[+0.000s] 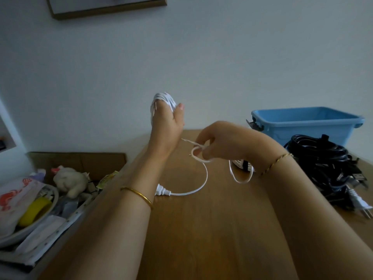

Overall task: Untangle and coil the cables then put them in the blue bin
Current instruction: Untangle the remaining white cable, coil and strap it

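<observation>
My left hand [169, 120] is raised above the wooden table [201, 229], with turns of a white flat cable [161, 98] wound round its fingers and the thumb pressing on them. My right hand [218, 142] pinches the same white cable a short way along, fingers curled on a small loop. From there the cable curves down to its white plug [161, 192] lying on the table. The blue bin [302, 122] stands at the back right, apart from both hands. A heap of tangled black cables [323, 160] lies in front of the bin.
A cardboard box [80, 162] at the left holds a plush toy [70, 181], a bowl with a yellow tape roll [34, 211] and papers. A white cable loop [240, 172] hangs below my right wrist. The wall is close behind the table.
</observation>
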`<state>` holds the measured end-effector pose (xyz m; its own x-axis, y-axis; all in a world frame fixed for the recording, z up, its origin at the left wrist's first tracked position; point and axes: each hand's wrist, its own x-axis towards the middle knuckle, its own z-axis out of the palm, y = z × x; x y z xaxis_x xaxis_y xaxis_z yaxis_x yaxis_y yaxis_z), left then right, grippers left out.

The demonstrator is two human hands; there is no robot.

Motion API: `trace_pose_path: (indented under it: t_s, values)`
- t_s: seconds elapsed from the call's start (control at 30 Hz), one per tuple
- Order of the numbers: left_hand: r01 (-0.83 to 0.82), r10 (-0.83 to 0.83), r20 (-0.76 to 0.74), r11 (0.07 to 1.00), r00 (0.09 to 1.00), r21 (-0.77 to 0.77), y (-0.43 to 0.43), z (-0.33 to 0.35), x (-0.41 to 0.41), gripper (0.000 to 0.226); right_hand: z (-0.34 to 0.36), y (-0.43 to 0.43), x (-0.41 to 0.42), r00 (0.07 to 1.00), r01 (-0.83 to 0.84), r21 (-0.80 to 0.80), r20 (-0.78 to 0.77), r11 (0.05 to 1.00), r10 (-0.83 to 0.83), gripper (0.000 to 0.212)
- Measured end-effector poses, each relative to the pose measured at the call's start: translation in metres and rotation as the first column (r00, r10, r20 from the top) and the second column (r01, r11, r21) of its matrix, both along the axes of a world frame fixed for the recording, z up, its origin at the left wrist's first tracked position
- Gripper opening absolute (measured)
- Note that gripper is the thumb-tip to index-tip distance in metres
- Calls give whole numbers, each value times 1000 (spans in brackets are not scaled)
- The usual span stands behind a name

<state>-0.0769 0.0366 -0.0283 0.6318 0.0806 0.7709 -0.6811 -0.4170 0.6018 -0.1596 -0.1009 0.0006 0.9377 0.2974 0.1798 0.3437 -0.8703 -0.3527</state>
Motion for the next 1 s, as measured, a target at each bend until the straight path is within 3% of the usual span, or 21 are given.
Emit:
trace_pose_path:
  t_s: [0.07,0.17,0.27,0.33,0.43,0.5,0.57,0.63,0.7,0.77,0.83,0.9,1.0]
  values:
    - [-60,63,-14,983,998,176,1,-1,5,20,1,-2,1,998,16,95,56,995,-21,18]
    - [15,18,-76,914,997,405,-1,3,-6,19,-2,-5,2,996,-8,333,91,943,-23,14]
    - [126,-51,-161,857,986,500,-1,10,-19,24,-14,-11,9,991,-24,710,-74,704,109,17]
    - [154,-68,-185,847,981,508,0,13,-23,28,-24,-17,18,914,5,875,-201,484,353,22]
    - [258,-140,-273,845,952,469,0,14,-30,6,-33,-22,28,787,58,958,-217,280,578,20]
    - [376,-209,-431,859,878,349,0,14,-32,17,-34,-24,32,743,130,973,-224,192,630,27]
    - [439,-245,-542,859,804,263,3,14,-33,28,-32,-26,32,715,210,957,-289,198,637,33]
    - [458,-211,-596,837,775,298,6,13,-33,40,-29,-30,33,704,260,943,-332,207,627,43]
    - [423,-113,-586,800,802,425,8,12,-32,52,-27,-37,33,721,273,945,-326,182,611,48]
    - [337,1,-510,749,860,570,9,9,-30,54,-25,-41,31,779,238,957,-292,168,555,38]
    - [320,45,-502,720,864,616,10,6,-26,55,-24,-40,32,860,183,971,-234,155,453,25]
    - [415,-23,-617,759,787,501,8,4,-26,42,-26,-41,38,934,147,982,-178,122,308,25]
    - [549,-206,-777,811,595,205,9,10,-28,25,-34,-45,46,984,94,988,-111,120,139,26]
